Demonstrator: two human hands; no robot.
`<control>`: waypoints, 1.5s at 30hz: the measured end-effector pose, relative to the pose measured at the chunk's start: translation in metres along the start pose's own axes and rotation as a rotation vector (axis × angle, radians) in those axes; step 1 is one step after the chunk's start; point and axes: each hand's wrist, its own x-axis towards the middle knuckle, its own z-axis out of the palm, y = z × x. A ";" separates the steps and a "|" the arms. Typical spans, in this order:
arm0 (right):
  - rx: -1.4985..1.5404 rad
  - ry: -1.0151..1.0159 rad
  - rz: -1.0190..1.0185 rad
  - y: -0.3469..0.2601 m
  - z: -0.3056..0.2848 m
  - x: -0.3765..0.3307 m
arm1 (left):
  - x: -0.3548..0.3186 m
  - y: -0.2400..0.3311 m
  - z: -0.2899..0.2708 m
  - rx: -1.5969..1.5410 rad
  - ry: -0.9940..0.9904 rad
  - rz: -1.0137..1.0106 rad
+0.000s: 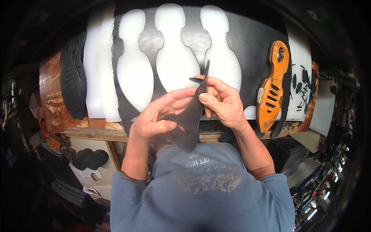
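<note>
- Workbench (58, 104) ahead, rust-brown and scuffed at its left edge, worn wooden lip along the near side.
- Black sheet (251, 46) laid across bench, three sole-shaped cutouts side by side showing the white board (96, 69) beneath.
- Orange sole-shaped template (272, 87) lying on right part of sheet, slotted and holed, tilted slightly.
- Small black offcuts (301, 81) scattered just right of template.
- Black treaded sole (73, 77) resting at left end of bench, lengthwise.
- Stack of dark round pieces (91, 157) lower left, below bench level; cluttered dim shelves on both sides of room.
- Black sole-shaped cut piece (189, 116) held up in the air between bench and chest, on edge, narrow end pointing up.
- Left hand (158, 116) palm inward, thumb and fingers pinched on lower left side of piece.
- Right hand (220, 100) curled, thumb pressed to piece's right edge near upper half, fingers wrapped behind.
- Both forearms bare, blue sleeves pushed up to elbows.
</note>
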 end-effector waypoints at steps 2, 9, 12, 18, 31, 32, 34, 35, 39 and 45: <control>-0.001 0.029 0.126 0.003 0.000 -0.002 | -0.004 0.004 0.003 0.089 0.059 0.023; 0.066 0.269 -0.180 -0.002 -0.009 -0.001 | -0.040 0.046 0.011 0.495 0.298 -0.010; 0.531 0.345 -0.346 -0.024 -0.053 0.011 | -0.066 0.074 -0.002 0.767 0.477 0.247; -0.250 0.786 -0.550 -0.028 -0.197 -0.021 | -0.129 0.150 -0.107 0.852 0.987 0.570; -1.389 0.696 -0.286 0.018 -0.128 -0.082 | 0.002 0.080 -0.105 1.375 0.755 0.632; -1.429 0.683 -0.310 0.016 -0.126 -0.082 | 0.027 0.064 -0.082 1.416 0.678 0.603; -1.401 0.682 -0.205 0.009 -0.125 -0.082 | 0.068 0.037 -0.044 1.405 0.547 0.597; -1.394 0.688 -0.221 0.007 -0.124 -0.082 | 0.083 0.025 -0.029 1.464 0.496 0.564; -1.304 0.714 -0.309 0.005 -0.124 -0.082 | 0.113 0.000 -0.012 1.911 0.548 0.620; -0.022 0.467 -0.336 -0.045 -0.179 -0.117 | 0.110 -0.003 -0.028 1.914 0.559 0.599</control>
